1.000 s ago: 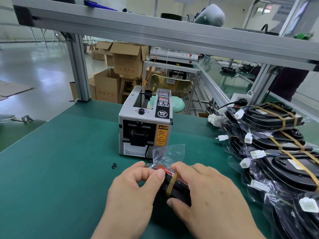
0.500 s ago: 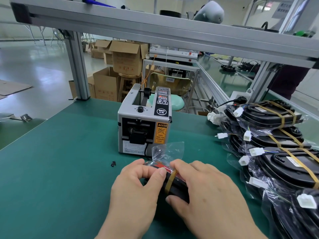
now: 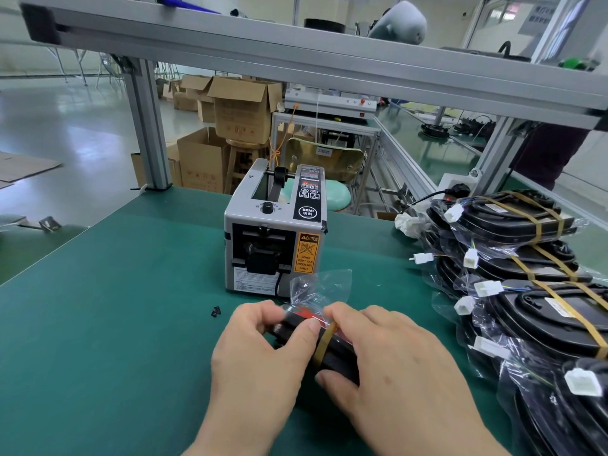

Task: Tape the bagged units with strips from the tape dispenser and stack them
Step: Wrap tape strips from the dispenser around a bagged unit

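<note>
As left hand [image 3: 263, 350] and right hand [image 3: 394, 363] clasp the black plastic-bagged unit [image 3: 343, 357], amber tape strip [image 3: 324, 343] looks mid-wrap. Next needs firm smoothing.

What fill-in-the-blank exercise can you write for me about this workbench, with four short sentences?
1. The left hand and the right hand hold a bagged unit on a ____ mat.
2. The orange label on the tape dispenser begins with the word ____.
3. The stack of taped units lies on the person's ____ side.
4. Each plug on that stack is ____ in colour.

Missing words: green; CAUTION; right; white.
</note>
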Tool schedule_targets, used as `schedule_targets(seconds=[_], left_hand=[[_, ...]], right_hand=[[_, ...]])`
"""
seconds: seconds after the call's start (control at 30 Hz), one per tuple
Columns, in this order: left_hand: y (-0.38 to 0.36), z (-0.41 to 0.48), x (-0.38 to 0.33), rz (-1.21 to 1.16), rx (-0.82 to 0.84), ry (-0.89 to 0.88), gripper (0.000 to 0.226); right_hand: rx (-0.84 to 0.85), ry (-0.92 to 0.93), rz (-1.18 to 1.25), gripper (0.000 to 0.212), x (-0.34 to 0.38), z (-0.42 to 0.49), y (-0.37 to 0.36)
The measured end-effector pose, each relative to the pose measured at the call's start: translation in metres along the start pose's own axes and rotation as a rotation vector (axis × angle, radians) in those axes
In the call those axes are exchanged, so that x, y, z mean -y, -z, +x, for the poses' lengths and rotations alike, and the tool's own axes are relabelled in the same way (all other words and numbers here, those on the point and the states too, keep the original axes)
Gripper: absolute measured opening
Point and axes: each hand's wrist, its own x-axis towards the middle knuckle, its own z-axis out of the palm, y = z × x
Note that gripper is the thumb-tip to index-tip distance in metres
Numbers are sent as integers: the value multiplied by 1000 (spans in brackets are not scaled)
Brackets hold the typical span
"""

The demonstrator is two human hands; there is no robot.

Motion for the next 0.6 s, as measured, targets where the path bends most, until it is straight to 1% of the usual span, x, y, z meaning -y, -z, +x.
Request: schedule_targets(seconds=[0.07,0.1,0.13,0.17,0.2,0.23,0.27,0.33,0.43,0.5,0.53,0.57,0.6], left_hand=[[2,9,2,-110,100,107,50],[4,14,0,-194,179,164,51],[6,18,-3,-275,242,210,44],[8,24,-4,-313,265,248,29],[10,28,-6,-312,257,275,17],[11,31,-4,-298,243,282,12],[12,33,-3,-289,226,280,14],[11,33,0,-264,246,204,15],[4,27,3,-145,370,78,32],[0,28,1,-112,389,65,27],[-1,29,0,-125,389,66,22],[-1,31,-1,-139,392,65,17],[-1,32,-1,-143,400,61,14]], right_hand=[[-3,5,-8,58,1,0,0],[-10,13,-11,58,0,0,0],[-15,17,-12,57,0,0,1],[-15,16,-13,57,0,0,2],[-15,12,-9,56,-1,0,2],[-14,7,-5,56,-1,0,3],[-10,4,1,56,-1,1,4],[0,6,-12,56,0,2,5],[-23,9,-35,56,-1,3,5],[-53,37,-84,57,-5,4,4],[-117,35,-76,60,-8,2,3],[-250,48,1,60,-13,-3,1],[-417,70,104,52,-20,-8,-2]])
